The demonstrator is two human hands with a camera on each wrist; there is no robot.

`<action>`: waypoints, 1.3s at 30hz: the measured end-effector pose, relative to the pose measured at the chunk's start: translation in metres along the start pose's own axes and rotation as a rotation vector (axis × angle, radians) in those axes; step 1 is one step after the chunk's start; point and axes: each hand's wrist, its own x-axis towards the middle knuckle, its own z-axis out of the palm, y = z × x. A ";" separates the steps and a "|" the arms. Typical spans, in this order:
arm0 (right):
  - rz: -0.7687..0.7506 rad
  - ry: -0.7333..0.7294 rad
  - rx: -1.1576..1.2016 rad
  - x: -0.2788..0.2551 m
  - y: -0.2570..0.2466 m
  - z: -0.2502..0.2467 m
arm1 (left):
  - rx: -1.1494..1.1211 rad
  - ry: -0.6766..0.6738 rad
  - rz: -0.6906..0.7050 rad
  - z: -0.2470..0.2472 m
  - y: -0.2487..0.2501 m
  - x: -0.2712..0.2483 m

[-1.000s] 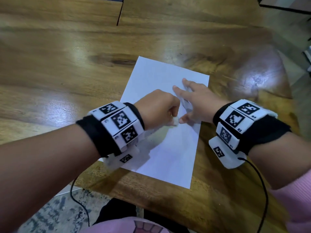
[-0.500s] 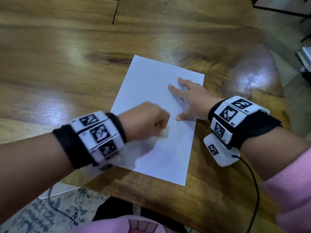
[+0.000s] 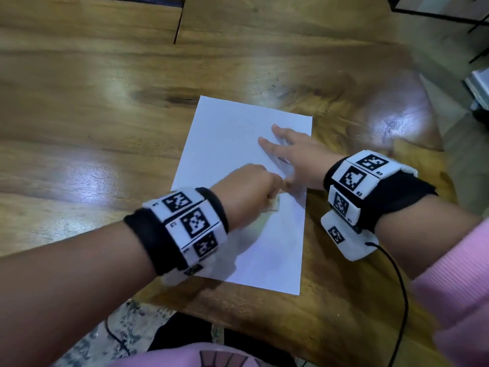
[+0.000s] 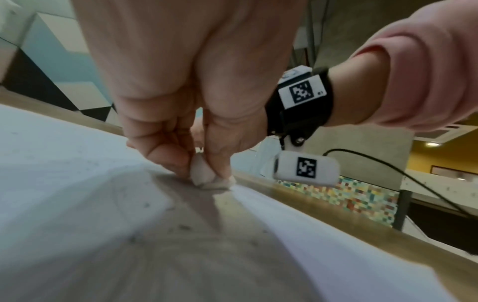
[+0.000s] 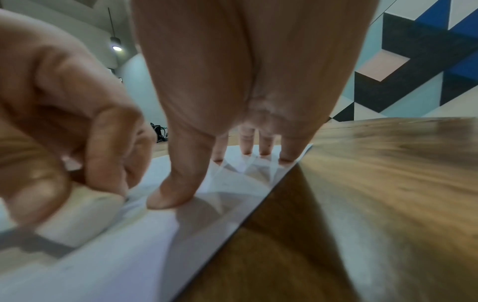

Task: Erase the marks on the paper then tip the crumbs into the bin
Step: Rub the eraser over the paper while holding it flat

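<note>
A white sheet of paper (image 3: 225, 144) lies on the wooden table (image 3: 79, 115). My left hand (image 3: 248, 189) pinches a white eraser (image 3: 353, 206) between thumb and fingers and presses it on the middle of the sheet; the eraser (image 4: 207, 175) (image 5: 80, 214) touches the paper in both wrist views. My right hand (image 3: 293, 157) lies flat with spread straight fingers (image 5: 178, 183) on the sheet's right edge, holding it down. Small dark crumbs (image 4: 183, 226) are scattered over the paper (image 4: 51, 163). No bin is in view.
The table's near edge (image 3: 264, 321) runs just below the sheet, with patterned floor (image 3: 87, 340) beneath. A cable (image 3: 399, 287) hangs from my right wristband. A seam (image 3: 178, 22) cuts the tabletop at the far left.
My left hand with the eraser rubbed down and left across the sheet, then back toward the right hand. The right hand stayed pressed on the paper.
</note>
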 end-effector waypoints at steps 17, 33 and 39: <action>0.017 -0.007 -0.006 0.000 0.000 -0.001 | -0.049 -0.106 0.110 0.018 -0.022 -0.048; 0.016 0.006 -0.001 -0.001 0.001 0.000 | -0.088 -0.153 0.038 0.011 -0.035 -0.065; 0.016 -0.004 -0.010 -0.001 0.000 -0.001 | -0.055 0.017 0.020 0.001 -0.017 -0.019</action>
